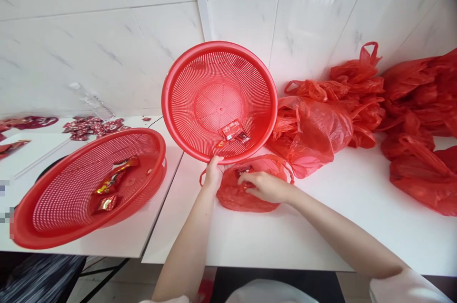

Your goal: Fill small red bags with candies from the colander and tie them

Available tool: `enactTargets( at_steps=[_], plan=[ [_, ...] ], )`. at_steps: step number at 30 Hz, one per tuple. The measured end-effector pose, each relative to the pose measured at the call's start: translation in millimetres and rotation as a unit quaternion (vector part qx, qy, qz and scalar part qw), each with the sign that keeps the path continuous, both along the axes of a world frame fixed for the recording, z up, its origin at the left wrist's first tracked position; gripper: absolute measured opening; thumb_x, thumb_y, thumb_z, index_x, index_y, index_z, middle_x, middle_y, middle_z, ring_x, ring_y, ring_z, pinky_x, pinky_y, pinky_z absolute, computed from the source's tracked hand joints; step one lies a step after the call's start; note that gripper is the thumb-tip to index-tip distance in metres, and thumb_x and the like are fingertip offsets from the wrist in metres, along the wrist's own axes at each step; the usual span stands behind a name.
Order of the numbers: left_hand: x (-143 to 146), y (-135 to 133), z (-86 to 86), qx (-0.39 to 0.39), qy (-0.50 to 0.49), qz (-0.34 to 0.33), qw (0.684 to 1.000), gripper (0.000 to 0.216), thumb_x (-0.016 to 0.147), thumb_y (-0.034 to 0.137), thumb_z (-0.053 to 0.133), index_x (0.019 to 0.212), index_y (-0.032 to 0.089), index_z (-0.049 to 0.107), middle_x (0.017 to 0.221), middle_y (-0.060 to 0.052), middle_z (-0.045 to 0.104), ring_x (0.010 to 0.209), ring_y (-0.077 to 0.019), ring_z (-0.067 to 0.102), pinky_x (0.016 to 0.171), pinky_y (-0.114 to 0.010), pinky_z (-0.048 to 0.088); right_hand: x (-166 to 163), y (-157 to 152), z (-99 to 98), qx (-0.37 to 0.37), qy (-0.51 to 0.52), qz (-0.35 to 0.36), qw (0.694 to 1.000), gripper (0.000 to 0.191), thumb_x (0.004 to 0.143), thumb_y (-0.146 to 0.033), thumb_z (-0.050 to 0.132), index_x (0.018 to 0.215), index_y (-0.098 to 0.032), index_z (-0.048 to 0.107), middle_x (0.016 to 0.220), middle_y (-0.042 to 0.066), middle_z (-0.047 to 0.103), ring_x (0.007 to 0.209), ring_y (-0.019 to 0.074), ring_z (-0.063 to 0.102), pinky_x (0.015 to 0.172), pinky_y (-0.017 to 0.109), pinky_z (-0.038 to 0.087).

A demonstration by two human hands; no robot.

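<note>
A round red plastic basket (220,151) stands tilted with its mouth facing me. My left hand (214,173) grips its lower rim. Low inside it lie a red packet (232,130), a smaller dark red packet (243,138) and a small orange-red piece (220,144). Just below, a red plastic bag (250,201) sits on the table, its handles out to the sides. My right hand (262,186) is at the bag's mouth with bent fingers, near a dark packet (245,170) in the bag. Whatever those fingers hold, if anything, is hidden.
Another red basket (157,151) tilts on the left table, with several shiny red-and-gold packets (107,204) in it. Behind it are a pile of small red packets (91,128) and a clear plastic bottle (94,103). Filled red bags (317,127) crowd the right side along the tiled wall (243,17).
</note>
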State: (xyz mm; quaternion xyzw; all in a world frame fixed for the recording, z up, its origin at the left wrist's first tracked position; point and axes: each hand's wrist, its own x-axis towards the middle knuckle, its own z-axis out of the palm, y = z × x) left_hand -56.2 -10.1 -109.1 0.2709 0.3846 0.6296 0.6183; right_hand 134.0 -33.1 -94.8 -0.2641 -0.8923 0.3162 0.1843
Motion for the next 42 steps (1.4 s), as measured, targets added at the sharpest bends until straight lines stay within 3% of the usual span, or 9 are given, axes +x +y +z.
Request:
enactTargets(
  at_steps=[5, 11, 17, 22, 28, 31, 34, 37, 42],
  plan=[
    [-1, 0, -1.8, 0.013, -0.006, 0.015, 1.0, 0.029, 0.061, 0.024, 0.059, 0.088, 0.015, 0.065, 0.092, -0.008, 0.073, 0.101, -0.029, 0.066, 0.087, -0.041, 0.052, 4, 14, 4.3, 0.015, 0.052, -0.099, 0.994, 0.029, 0.087, -0.018, 0.058, 0.116, -0.022, 0.059, 0.105, 0.005, 0.07, 0.097, 0.0185, 0.065, 0.086, 0.032, 0.049],
    [6, -4, 2.0, 0.009, -0.033, 0.001, 0.999, 0.025, 0.06, 0.024, 0.061, 0.083, 0.015, 0.065, 0.085, -0.007, 0.071, 0.099, -0.0283, 0.066, 0.088, -0.041, 0.05, -11, 35, 15.5, 0.122, 0.079, -0.217, 0.965, 0.02, 0.096, -0.026, 0.048, 0.098, -0.019, 0.065, 0.093, 0.007, 0.069, 0.086, 0.0191, 0.065, 0.081, 0.031, 0.05],
    [14, -6, -2.2, 0.029, -0.004, 0.051, 0.998, 0.019, 0.057, 0.017, 0.062, 0.076, 0.017, 0.062, 0.077, -0.001, 0.069, 0.096, -0.0255, 0.065, 0.086, -0.037, 0.05, -54, 67, 22.0, 0.166, 0.064, -0.112, 0.978, 0.039, 0.098, -0.029, 0.044, 0.132, -0.014, 0.052, 0.137, 0.016, 0.054, 0.127, 0.0252, 0.05, 0.107, 0.043, 0.037],
    [6, -3, -2.4, 0.022, -0.001, 0.05, 0.998, 0.021, 0.059, 0.02, 0.061, 0.079, 0.017, 0.063, 0.079, -0.003, 0.069, 0.097, -0.0267, 0.066, 0.085, -0.038, 0.051, -48, 68, 13.5, 0.131, 0.094, -0.083, 0.983, 0.024, 0.096, -0.021, 0.048, 0.112, -0.013, 0.064, 0.11, 0.014, 0.068, 0.104, 0.0214, 0.062, 0.094, 0.035, 0.047],
    [0, -1, 5.1, -0.014, -0.02, 0.062, 0.998, 0.025, 0.056, 0.024, 0.063, 0.079, 0.015, 0.062, 0.084, -0.007, 0.071, 0.1, -0.0305, 0.066, 0.087, -0.043, 0.051, -8, 51, 40.9, 0.039, 0.103, -0.089, 0.99, 0.025, 0.093, -0.032, 0.055, 0.112, -0.019, 0.065, 0.095, 0.004, 0.073, 0.08, 0.0165, 0.068, 0.077, 0.028, 0.05],
    [0, -2, 5.7, -0.022, -0.017, 0.066, 0.997, 0.023, 0.055, 0.025, 0.063, 0.076, 0.015, 0.061, 0.083, -0.007, 0.071, 0.1, -0.0311, 0.066, 0.086, -0.043, 0.052, -3, 51, 47.6, 0.077, 0.105, -0.123, 0.984, 0.029, 0.097, -0.035, 0.046, 0.105, -0.019, 0.068, 0.102, 0.006, 0.072, 0.093, 0.018, 0.067, 0.087, 0.03, 0.049],
    [2, -4, 4.4, -0.01, -0.013, 0.034, 0.999, 0.02, 0.058, 0.025, 0.062, 0.076, 0.017, 0.062, 0.082, -0.006, 0.071, 0.1, -0.0298, 0.066, 0.084, -0.042, 0.053, -6, 58, 40.0, 0.157, 0.087, -0.192, 0.965, 0.033, 0.098, -0.036, 0.045, 0.118, -0.017, 0.063, 0.126, 0.012, 0.063, 0.117, 0.0227, 0.057, 0.102, 0.038, 0.041],
    [6, -6, 3.7, -0.004, -0.015, 0.001, 1.0, 0.017, 0.058, 0.025, 0.061, 0.074, 0.018, 0.062, 0.079, -0.006, 0.07, 0.099, -0.0296, 0.066, 0.082, -0.041, 0.054, -8, 64, 28.4, 0.211, 0.011, -0.198, 0.957, 0.041, 0.095, -0.037, 0.05, 0.13, -0.016, 0.055, 0.139, 0.016, 0.052, 0.128, 0.028, 0.047, 0.109, 0.049, 0.032],
    [6, -5, 4.5, 0.008, -0.021, 0.02, 1.0, 0.017, 0.057, 0.023, 0.062, 0.073, 0.018, 0.062, 0.078, -0.005, 0.07, 0.097, -0.0298, 0.067, 0.084, -0.042, 0.053, -3, 67, 28.7, 0.163, 0.015, -0.13, 0.978, 0.018, 0.093, -0.021, 0.053, 0.104, -0.016, 0.067, 0.102, 0.011, 0.069, 0.101, 0.0217, 0.061, 0.093, 0.038, 0.045]
  ],
)
